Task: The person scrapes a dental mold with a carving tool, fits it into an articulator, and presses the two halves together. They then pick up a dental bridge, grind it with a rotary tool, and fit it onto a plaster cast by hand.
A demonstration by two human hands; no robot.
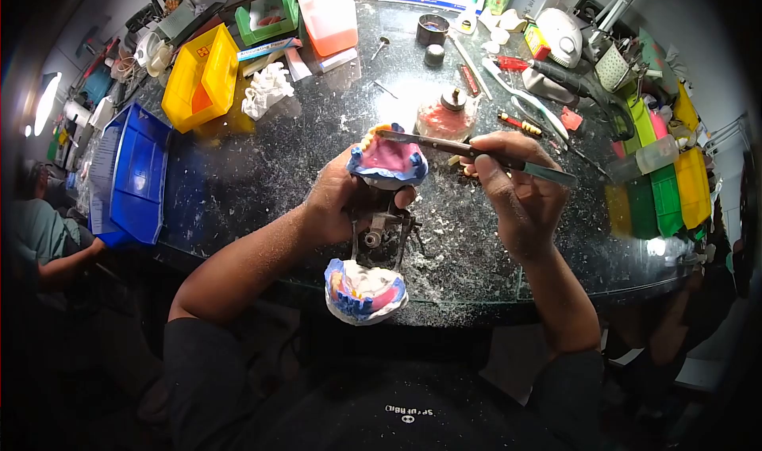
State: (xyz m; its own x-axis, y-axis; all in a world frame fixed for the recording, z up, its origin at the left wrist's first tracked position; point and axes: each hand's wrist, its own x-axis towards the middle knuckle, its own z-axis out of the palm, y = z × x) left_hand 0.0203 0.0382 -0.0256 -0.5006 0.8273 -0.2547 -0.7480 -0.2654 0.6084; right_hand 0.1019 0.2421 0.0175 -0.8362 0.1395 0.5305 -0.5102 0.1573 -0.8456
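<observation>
My left hand is wrapped round the upper part of a metal articulator, holding up a dental model with pink wax, blue edges and a few yellowish teeth. A second model, white with blue and pink parts, hangs from the articulator's near end at the table edge. My right hand grips a wax knife with a dark handle between thumb and fingers. The blade tip lies against the teeth at the upper model's left side.
Behind the model stands a glass burner with a metal cap. A blue bin and yellow bin are at left; green and yellow bins at right. White shavings litter the dark table. Another person's arm shows far left.
</observation>
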